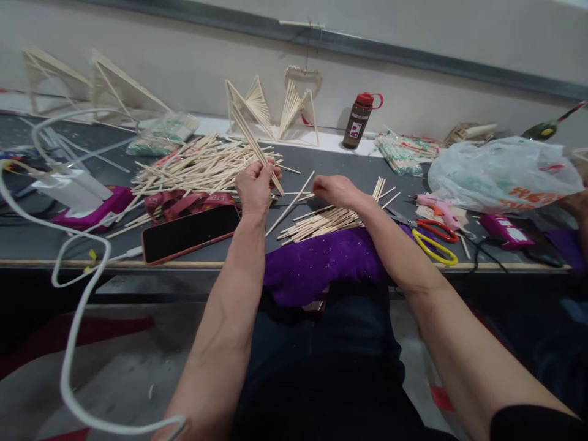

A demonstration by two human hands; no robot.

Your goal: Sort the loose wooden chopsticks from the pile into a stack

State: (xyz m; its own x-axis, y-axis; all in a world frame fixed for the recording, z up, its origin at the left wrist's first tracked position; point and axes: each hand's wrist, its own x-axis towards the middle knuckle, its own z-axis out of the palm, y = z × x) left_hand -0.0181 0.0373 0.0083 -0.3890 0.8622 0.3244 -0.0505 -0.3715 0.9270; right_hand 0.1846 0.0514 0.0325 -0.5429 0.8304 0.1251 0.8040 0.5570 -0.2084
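Sticks [252, 140] pinched in left hand [255, 185], right [337, 189] curled

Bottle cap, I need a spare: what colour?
The bottle cap is red; the head view shows it.

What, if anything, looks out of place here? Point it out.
The wooden sticks left of centre lie in a tangled heap, pointing every way. The purple cloth hangs over the front of the table, flecked with pale specks. Nothing looks clearly broken.
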